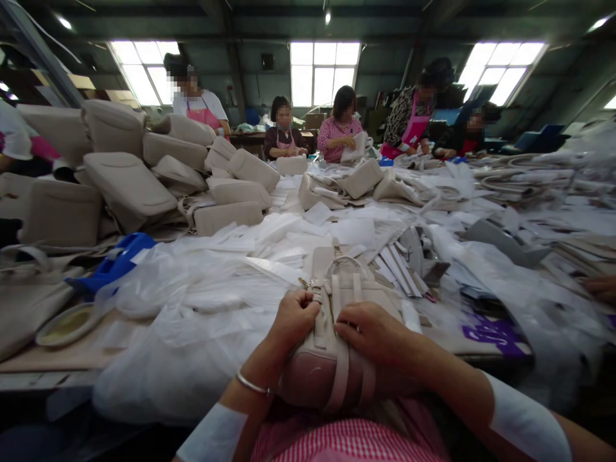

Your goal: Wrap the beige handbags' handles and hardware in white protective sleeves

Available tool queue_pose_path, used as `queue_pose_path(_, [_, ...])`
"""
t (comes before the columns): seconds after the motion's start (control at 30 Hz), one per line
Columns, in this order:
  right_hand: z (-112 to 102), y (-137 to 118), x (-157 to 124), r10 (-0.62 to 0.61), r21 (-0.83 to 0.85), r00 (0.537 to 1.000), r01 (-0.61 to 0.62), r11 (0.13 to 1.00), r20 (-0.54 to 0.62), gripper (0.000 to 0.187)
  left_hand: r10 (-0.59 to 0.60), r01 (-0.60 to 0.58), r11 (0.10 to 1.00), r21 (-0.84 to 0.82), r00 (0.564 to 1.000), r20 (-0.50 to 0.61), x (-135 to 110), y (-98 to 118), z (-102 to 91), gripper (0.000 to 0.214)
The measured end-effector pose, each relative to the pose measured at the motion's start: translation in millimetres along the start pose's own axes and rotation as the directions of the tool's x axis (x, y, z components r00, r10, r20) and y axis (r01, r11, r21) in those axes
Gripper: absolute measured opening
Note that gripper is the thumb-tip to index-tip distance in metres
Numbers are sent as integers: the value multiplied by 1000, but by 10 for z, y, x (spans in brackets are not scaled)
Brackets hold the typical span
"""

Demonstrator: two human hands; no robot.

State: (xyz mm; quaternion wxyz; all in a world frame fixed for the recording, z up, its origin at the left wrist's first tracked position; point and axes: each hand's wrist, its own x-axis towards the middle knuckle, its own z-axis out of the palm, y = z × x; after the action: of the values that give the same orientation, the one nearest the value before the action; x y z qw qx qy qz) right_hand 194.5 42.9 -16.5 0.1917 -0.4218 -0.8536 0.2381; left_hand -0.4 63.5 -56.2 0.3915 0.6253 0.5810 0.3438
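Observation:
A beige leather-look bag (312,382) lies in front of me at the table's edge, against my checked apron. Its narrow straps (341,372) run lengthwise over it, and a curved handle (347,259) stands at the far end. My left hand (294,317) is closed in a pinch on a short strap at the bag's left side, just below a small metal clasp (305,283). On the bag's right side rests my right hand (373,328), its fingers curled against the edge of the opening. The fingertips of both hands are partly hidden.
Finished-looking beige bags (128,189) are piled at the left. White wrapping sheets (283,231) and clear plastic (158,359) cover much of the table. A blue object (113,263) and a round yellowish dish (67,324) lie left. Several co-workers (339,131) work across the table.

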Motion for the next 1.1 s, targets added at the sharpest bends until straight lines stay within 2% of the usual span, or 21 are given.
queue_pose_path(0.07, [-4,80,56,124,96,992,-124,988,6,30,33,-30,964,-264,999,7,-60,6,-25,25])
queue_pose_path(0.13, [-28,122,141,179,297,984,-174,939,11,29,80,-51,875,-481,996,39,-111,49,-39,26])
queue_pose_path(0.17, [-42,123,197,184,424,982,-181,887,33,27,94,-43,845,-533,993,69,-128,84,-43,27])
queue_pose_path(0.27, [-65,81,396,206,750,973,-213,626,104,24,72,48,811,-582,981,181,-145,216,-55,32])
queue_pose_path(0.33, [-65,61,521,297,856,952,-215,470,77,24,36,122,806,-579,967,254,-135,290,-69,34])
queue_pose_path(0.43, [-67,75,647,409,914,913,-173,368,8,27,8,217,782,-585,934,357,-89,339,-93,33])
queue_pose_path(0.5, [-79,92,688,418,909,908,-156,386,-22,27,24,268,719,-642,913,407,-33,346,-94,34])
queue_pose_path(0.53, [-86,99,700,415,890,908,-147,431,-51,26,31,285,680,-676,910,414,4,350,-85,36])
queue_pose_path(0.6, [-95,115,720,391,800,905,-106,590,-168,23,10,291,637,-714,923,385,89,369,-39,40])
queue_pose_path(0.67, [-92,155,738,325,640,889,-50,767,-321,23,-51,262,670,-695,950,309,174,391,47,40])
queue_pose_path(0.73, [-81,236,744,250,477,879,-29,878,-406,30,-108,237,739,-631,966,237,242,390,154,44])
queue_pose_path(0.8, [-78,362,719,225,402,886,-47,915,-407,37,-160,266,782,-564,960,231,284,348,257,47])
queue_pose_path(0.87, [-106,533,649,249,386,880,-82,919,-405,39,-228,342,786,-516,935,272,308,269,338,48])
queue_pose_path(0.93, [-181,754,533,289,362,842,-121,924,-457,32,-315,430,755,-495,900,301,322,182,391,52])
queue_pose_path(1.0, [-306,1035,377,324,282,777,-195,939,-540,21,-379,484,731,-482,874,303,332,114,422,55])
queue_pose_path(1.1, [-567,1557,94,369,150,627,-374,915,-686,18,-408,522,716,-464,852,328,345,64,446,55])
